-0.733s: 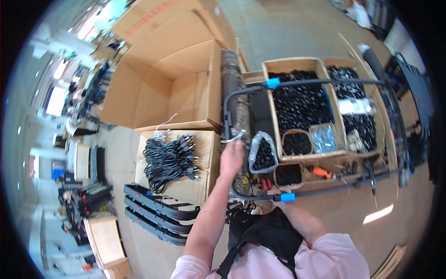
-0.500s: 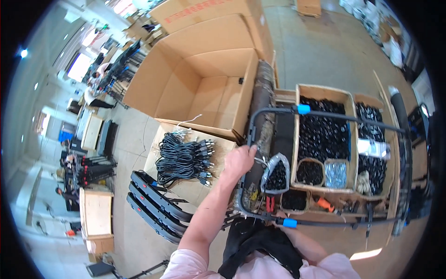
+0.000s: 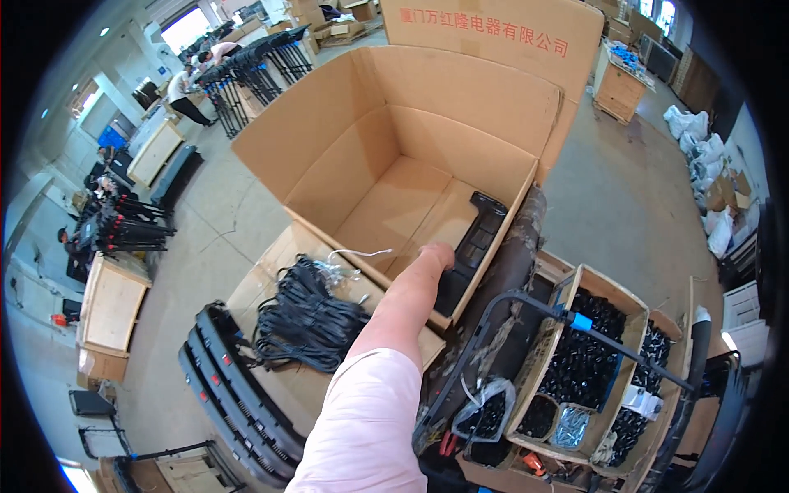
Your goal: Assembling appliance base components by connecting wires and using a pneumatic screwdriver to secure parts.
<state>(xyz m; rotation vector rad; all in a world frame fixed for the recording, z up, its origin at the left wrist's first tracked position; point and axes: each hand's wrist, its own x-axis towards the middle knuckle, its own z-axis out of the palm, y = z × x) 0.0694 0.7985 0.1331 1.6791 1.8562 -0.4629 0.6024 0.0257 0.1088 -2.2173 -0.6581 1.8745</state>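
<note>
Long black part (image 3: pixel 474 244), recessed face, at right in one open carton (image 3: pixel 349 185); left hand (image 3: pixel 439 255) beside it, cannot tell grip; three curved panels (image 3: pixel 220 388) near left

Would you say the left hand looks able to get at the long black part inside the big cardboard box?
Probably yes: the left hand reaches over the near wall of the open cardboard box, right beside the long black part, with nothing visible in between.

The open carton (image 3: pixel 329 135) is matt cardboard, the black part (image 3: pixel 475 238) inside smooth and plastic-looking. Small black pieces (image 3: pixel 585 349) at right look glossy.
</note>
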